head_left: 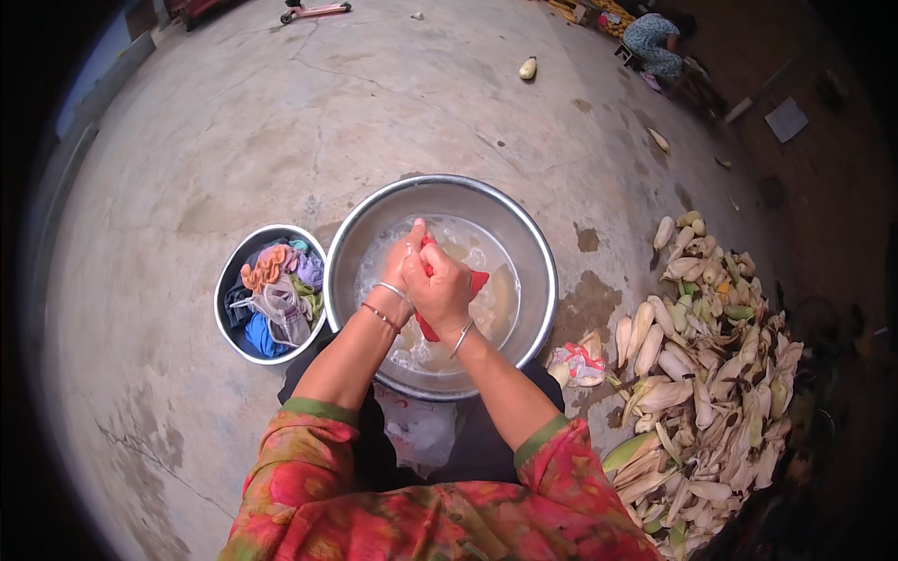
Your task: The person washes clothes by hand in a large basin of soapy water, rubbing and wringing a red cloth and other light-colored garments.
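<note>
Both hands are pressed together over a large metal basin. Gripped between them is a red cloth, whose ends stick out beside and below my right hand. My left hand closes on the same cloth from the left, with its thumb pointing up. Most of the cloth is hidden by my fingers. Cloudy, sudsy water covers the basin's bottom, and a pale yellowish shape, not clear enough to name, shows at its right side.
Touching the basin's left side is a smaller metal basin with several wet garments. A heap of husked corn lies to the right, a plastic bag beside it. Another person sits at the far right; a pink scooter stands far back.
</note>
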A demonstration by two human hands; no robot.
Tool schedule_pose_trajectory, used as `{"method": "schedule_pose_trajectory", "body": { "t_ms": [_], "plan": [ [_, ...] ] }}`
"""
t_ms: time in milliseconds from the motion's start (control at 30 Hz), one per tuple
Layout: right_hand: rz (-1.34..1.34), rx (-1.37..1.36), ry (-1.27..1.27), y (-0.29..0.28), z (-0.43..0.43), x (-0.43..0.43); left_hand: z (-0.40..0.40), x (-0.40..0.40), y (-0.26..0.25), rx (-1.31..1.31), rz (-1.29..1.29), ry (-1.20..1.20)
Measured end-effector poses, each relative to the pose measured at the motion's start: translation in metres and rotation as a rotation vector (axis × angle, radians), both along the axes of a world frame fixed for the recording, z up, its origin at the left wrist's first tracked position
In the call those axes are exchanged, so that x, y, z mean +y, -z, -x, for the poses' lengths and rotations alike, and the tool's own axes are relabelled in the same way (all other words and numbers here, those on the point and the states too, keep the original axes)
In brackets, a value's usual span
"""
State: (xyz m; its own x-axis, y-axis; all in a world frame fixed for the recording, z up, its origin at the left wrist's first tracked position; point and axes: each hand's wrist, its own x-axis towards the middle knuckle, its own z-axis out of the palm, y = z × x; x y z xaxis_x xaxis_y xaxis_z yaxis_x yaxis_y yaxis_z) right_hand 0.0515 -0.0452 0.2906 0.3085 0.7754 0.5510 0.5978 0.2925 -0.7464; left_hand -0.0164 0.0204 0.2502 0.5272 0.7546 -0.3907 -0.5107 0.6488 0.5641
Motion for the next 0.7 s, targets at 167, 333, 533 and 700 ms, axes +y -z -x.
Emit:
{"method": "schedule_pose_trajectory", "body": {
  "t_ms": [167,333,533,700],
  "plan": [
    [0.128,0.195,0.084,-0.006,-0.026,0.016,-0.030,-0.030,-0.030,-0.036,0.014,0.027],
    [-0.025,0.017,-0.101,-0.006,0.009,-0.013,0.005,0.000,-0.015,0.105,-0.060,-0.074],
    [0.093,0.253,0.075,-0.005,-0.019,0.017,-0.023,-0.033,-0.023,-0.020,0.018,-0.094],
    [-0.060,0.031,-0.159,-0.008,0.015,-0.016,0.013,0.004,-0.003,-0.018,-0.049,-0.035]
  ]
}}
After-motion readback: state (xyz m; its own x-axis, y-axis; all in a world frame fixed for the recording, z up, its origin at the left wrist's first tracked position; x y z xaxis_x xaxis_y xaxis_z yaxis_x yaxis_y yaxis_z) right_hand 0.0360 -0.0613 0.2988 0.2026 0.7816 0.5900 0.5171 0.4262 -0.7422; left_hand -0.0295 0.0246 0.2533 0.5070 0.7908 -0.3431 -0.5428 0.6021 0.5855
